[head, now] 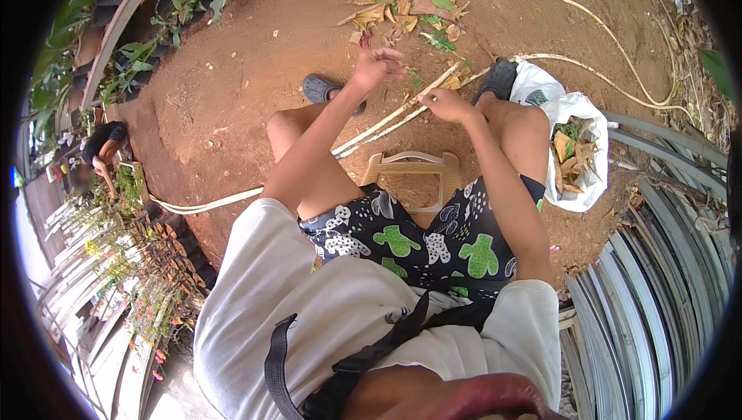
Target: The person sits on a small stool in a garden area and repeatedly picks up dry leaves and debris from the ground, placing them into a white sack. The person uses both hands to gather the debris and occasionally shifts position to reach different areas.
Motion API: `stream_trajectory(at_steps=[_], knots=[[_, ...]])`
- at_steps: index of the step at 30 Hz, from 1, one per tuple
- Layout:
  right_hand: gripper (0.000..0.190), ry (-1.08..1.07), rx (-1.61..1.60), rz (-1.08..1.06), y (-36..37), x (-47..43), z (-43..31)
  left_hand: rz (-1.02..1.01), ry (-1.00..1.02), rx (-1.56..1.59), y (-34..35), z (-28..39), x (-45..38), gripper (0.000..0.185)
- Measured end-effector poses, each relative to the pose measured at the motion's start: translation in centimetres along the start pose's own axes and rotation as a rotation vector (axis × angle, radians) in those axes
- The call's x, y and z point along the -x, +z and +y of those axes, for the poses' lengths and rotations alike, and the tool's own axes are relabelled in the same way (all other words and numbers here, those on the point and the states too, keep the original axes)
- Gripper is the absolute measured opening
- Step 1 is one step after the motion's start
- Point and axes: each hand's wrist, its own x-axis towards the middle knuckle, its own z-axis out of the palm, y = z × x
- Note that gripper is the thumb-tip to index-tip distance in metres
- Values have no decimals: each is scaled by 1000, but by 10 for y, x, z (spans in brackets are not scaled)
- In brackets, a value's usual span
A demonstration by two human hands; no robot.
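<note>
My left hand hovers over the bare soil beside my left knee. Its fingers are loosely curled and apart, and I see nothing in them. Between my knees is my right hand, with thumb and fingertips close together over a pale hose. Whether those fingertips touch the hose or pinch something small cannot be made out. Beyond both hands lies a pile of dry and green leaves. A white sack with leaves inside stands open beside my right leg.
A tan plastic stool is beneath me. The hose runs across the ground under my legs. Stacked metal strips lie at right. Plants and roof tiles line the left, where another person bends over flowering plants.
</note>
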Motion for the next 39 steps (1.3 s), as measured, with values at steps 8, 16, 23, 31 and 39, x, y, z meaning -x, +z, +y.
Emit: stream_trajectory(at_steps=[8,16,23,31,39], knots=[[65,68,-431,-199,21,-7,-9,-61,-82,355,10,-9,74,22],[43,45,-863,-44,25,-1,-11,-232,-125,418,8,-26,49,21],[54,55,-547,-101,39,-13,24,-289,-120,437,21,-35,29,25],[43,14,-558,-199,33,4,13,-115,-76,427,8,-40,7,25],[30,-146,5,343,21,16,-4,-197,-36,-324,11,-25,30,32]])
